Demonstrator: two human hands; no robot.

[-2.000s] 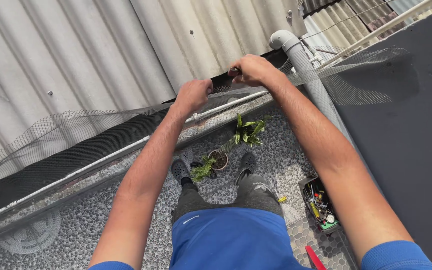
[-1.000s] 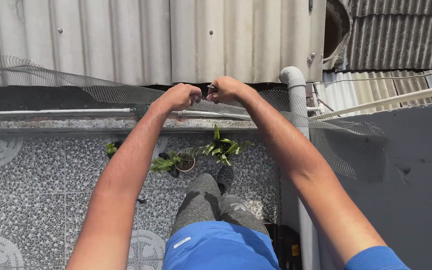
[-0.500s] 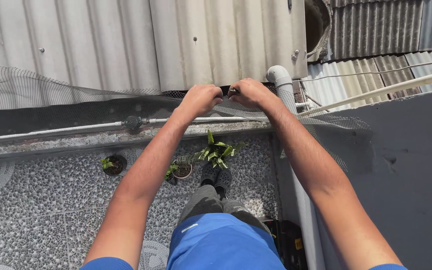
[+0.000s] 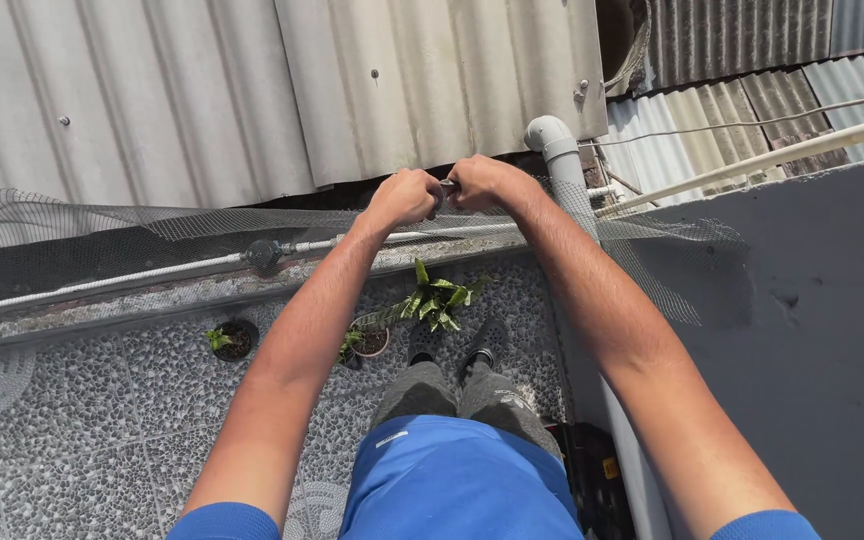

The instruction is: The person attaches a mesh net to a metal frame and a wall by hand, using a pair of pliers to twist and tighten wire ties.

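Rooftop/terrace setting, seen from high up: corrugated metal roof sheets (image 4: 282,90) fill the far side, pebble-pattern tiled floor (image 4: 102,420) lies far below, a grey wall (image 4: 832,330) stands at right. A grey drain pipe (image 4: 555,140) w/ an elbow at top runs down the right side, just beside the hands.

A strip of grey mesh netting (image 4: 82,215) stretches left-to-right across the view, along the roof edge. Its long axis is horizontal, running from the far left to past the drain pipe at right, where it sags over the wall top. A thin white pipe (image 4: 122,278) runs parallel just below it, w/ a dark fitting (image 4: 263,253) partway along.

Both arms reach forward & up to the mesh's top edge, roughly mid-view. Left hand (image 4: 404,197) is closed in a fist, gripping the netting edge. Right hand (image 4: 482,183) is also closed, touching the left; a small metallic bit shows between them, too small to tell what it is. Hands meet at one point on the edge, so most of the mesh length lies to the left of them, and the left hand is the nearer to that run.

Below: small potted plants (image 4: 432,300) on the floor, the person's legs & shoes near them. Blue shirt fills the near edge.
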